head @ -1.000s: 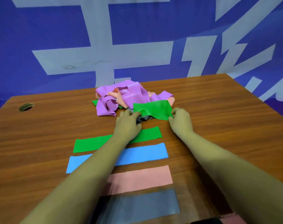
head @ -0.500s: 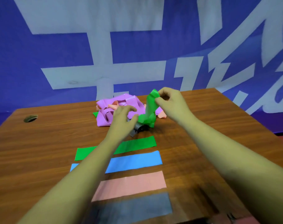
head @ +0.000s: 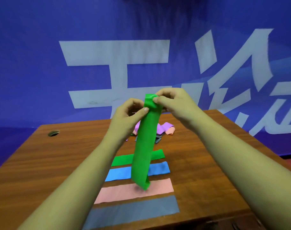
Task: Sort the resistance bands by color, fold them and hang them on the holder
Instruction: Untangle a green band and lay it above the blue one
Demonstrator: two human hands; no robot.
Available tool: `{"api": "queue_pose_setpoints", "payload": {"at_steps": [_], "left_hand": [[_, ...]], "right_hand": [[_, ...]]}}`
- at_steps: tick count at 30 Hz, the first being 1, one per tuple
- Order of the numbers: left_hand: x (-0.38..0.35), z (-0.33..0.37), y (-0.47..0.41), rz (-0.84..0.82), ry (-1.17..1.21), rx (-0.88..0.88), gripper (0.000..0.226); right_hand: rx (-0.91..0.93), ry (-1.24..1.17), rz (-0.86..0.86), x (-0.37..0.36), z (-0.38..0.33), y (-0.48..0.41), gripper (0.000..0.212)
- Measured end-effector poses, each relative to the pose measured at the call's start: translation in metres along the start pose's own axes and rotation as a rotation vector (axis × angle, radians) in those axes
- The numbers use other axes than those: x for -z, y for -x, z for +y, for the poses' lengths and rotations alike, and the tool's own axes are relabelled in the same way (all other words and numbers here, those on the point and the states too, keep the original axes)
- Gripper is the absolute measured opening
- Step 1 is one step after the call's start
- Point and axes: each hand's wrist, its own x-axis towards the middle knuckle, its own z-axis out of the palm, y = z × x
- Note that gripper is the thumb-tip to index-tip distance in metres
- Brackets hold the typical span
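A green resistance band [head: 144,146] hangs straight down in the air above the table. My right hand [head: 173,103] pinches its top end, and my left hand [head: 128,115] grips it just below, at its left edge. Under it, flat bands lie in a row on the wooden table [head: 41,160]: a green band [head: 120,161], a blue band [head: 118,174], a pink band [head: 124,193] and a grey band [head: 133,211]. Behind my hands a tangled pile of purple, pink and grey bands [head: 164,130] is mostly hidden. No holder is in view.
A round cable hole [head: 53,133] sits in the table's far left corner. A blue wall banner with large white characters [head: 115,67] stands right behind the table. The table's right edge runs close to my right forearm.
Both hands have lifted the green band out of the pile and raised it; it now hangs at full length. My view has tilted upward.
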Motion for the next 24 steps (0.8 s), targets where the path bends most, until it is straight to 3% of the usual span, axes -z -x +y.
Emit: {"api": "queue_pose_setpoints", "payload": {"at_steps": [2, 6, 11, 19, 24], "left_hand": [[0.002, 0.008, 0.008, 0.018, 0.006, -0.006, 0.007], [0.004, 0.014, 0.024, 0.070, 0.012, -0.008, 0.015], [0.009, 0.015, 0.039, 0.044, -0.003, 0.013, 0.011], [0.017, 0.028, 0.037, 0.136, -0.114, 0.020, 0.007], [0.015, 0.033, 0.039, 0.192, 0.025, 0.046, 0.006]], "right_hand": [[-0.016, -0.100, 0.015, -0.004, -0.004, 0.009, 0.004], [-0.057, -0.237, 0.046, -0.015, 0.000, 0.028, 0.027], [-0.014, -0.110, 0.131, -0.029, 0.002, 0.044, 0.015], [0.065, 0.022, 0.044, -0.027, -0.021, 0.042, 0.017], [0.042, 0.017, 0.039, -0.026, -0.024, 0.044, 0.021]]}}
